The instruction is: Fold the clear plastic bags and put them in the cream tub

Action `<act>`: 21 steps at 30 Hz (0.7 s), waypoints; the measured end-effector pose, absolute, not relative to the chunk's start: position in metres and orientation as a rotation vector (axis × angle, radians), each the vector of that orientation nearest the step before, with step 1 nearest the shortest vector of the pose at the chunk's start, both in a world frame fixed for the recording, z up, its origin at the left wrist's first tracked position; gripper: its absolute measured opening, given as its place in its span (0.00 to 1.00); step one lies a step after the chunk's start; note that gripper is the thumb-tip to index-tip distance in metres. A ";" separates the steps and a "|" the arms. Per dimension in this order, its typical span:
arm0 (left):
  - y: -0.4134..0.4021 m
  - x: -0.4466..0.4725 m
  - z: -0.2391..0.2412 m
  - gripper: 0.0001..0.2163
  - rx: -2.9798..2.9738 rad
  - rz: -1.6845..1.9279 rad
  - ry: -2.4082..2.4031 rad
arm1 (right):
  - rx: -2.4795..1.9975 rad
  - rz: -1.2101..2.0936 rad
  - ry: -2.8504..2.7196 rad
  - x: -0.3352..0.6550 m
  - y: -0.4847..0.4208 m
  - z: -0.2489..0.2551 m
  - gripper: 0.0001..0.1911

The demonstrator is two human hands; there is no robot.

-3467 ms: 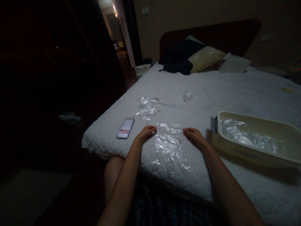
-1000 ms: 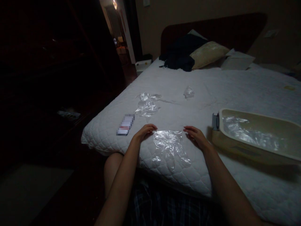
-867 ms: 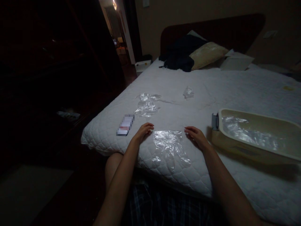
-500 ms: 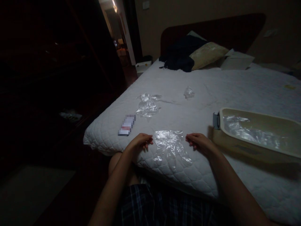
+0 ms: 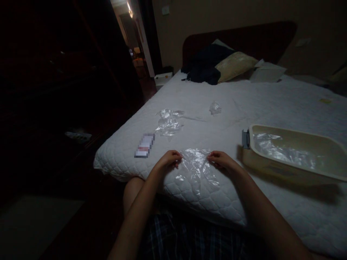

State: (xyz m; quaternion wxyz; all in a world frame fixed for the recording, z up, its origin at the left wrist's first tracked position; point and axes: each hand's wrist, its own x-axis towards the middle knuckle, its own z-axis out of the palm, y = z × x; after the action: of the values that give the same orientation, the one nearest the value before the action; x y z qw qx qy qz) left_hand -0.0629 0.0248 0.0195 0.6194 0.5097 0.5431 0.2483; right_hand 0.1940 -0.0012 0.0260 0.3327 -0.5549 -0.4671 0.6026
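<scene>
A thin, crinkled clear plastic piece [image 5: 197,169] lies over the near edge of the white quilted bed; whether it is a bag or a glove I cannot tell. My left hand [image 5: 172,159] pinches its upper left corner between thumb and fingertips. At the upper right corner, my right hand [image 5: 218,159] is closed on the plastic in the same way. The top edge runs between both hands, and the lower part spreads into uneven flaps toward my lap. Beyond my left hand lies a phone [image 5: 145,145] with a blurred-out screen.
A beige plastic bin [image 5: 292,177] with a grey latch stands at the right, holding more clear plastic. Another crumpled clear plastic [image 5: 169,122] and a small wad [image 5: 215,108] lie farther up the bed [image 5: 230,133]. Dark cloth [image 5: 206,65] and a pillow [image 5: 235,66] lie near the headboard.
Both hands have moved inward from beside the plastic and closed on its upper corners. The top edge is now slightly bunched between them. The view has shifted a little.
</scene>
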 end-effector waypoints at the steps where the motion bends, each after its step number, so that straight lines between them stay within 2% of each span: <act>1: 0.026 -0.061 0.020 0.06 1.178 0.569 1.254 | -1.450 1.561 -1.208 0.194 -0.001 0.027 0.12; 11: 0.023 -0.071 0.029 0.12 1.103 0.526 1.135 | -1.521 1.632 -1.240 0.209 0.000 0.020 0.13; 21: 0.029 -0.066 0.016 0.10 1.203 0.490 1.205 | -1.453 1.757 -1.303 0.218 0.002 0.007 0.14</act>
State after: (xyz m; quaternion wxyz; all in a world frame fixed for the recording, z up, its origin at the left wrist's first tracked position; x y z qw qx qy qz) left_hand -0.0661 0.0289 0.0157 0.6328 0.5257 0.5267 0.2140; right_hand 0.2180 0.0019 0.0073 0.2549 -0.5351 -0.4796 0.6470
